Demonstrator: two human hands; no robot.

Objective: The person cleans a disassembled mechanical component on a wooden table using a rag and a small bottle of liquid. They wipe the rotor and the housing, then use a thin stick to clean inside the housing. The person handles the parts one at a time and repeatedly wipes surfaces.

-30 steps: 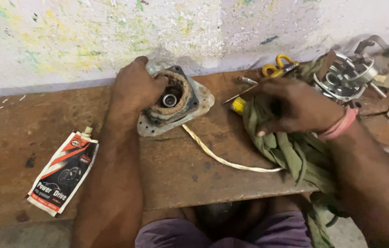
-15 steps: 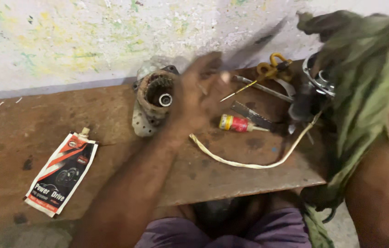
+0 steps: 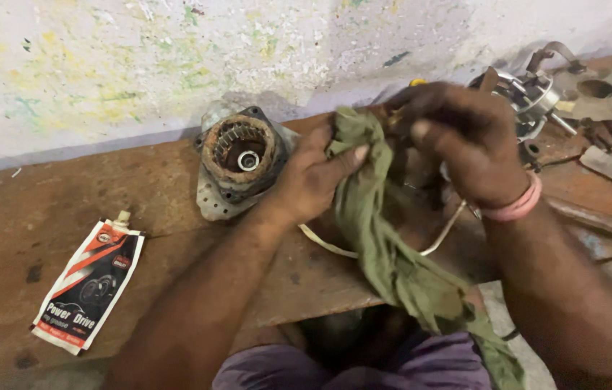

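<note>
Worn bench (image 3: 104, 217) across the scene, green rag (image 3: 393, 245) hanging centre toward the near edge, right hand (image 3: 465, 144) fingers closed on its top, left hand (image 3: 313, 180) fingers pinching its left fold, motor housing (image 3: 237, 162) far left of the hands, pouch (image 3: 89, 285) near left

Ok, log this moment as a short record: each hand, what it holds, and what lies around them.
left hand: grips the upper part of the green rag
right hand: closed on the same rag from above
rag: hangs down past the bench edge
motor housing: on the rusty bench, beside the left hand
pouch: flat, far left
metal parts: far right
</note>
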